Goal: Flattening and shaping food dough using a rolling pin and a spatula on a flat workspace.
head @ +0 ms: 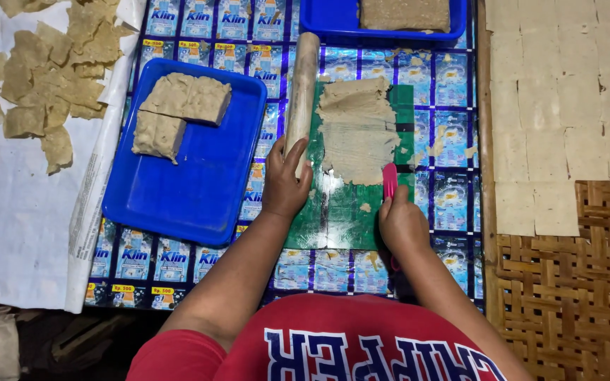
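L hand (285, 189) rests on the near end of the roller (301, 92), fingers curled over it w/ thumb alongside; a loose hold, not a tight fist. Roller is a pale wooden cylinder, lying lengthwise away from the person along the left edge of the green sheet (344, 212).

R hand (402, 224) is closed around a pink scraper (390, 180), blade pointing away from the body, tip just at the near edge of the dough (356, 130). Dough is a thin beige slab flattened on the green sheet, ragged at its edges, thicker at the far end; it lies just right of the roller, touching or nearly so, can't tell which. A few small crumbs sit on the sheet near the scraper.

Left of the roller: blue tray (178, 190) w/ dough blocks (181, 109) in its far corner, one big piece and a smaller one against it. Second blue tray (319, 21) at the top, holding another slab, partly cut off by the frame.

Far left, on white paper (15, 226): pile of torn thin scraps (44, 77). Right side: cut squares (559, 106) laid edge to edge in rows on a woven mat (580, 282). Work surface is covered w/ printed blue sachet wrap (453, 141). Person's red shirt (333, 339) fills the bottom of the view.
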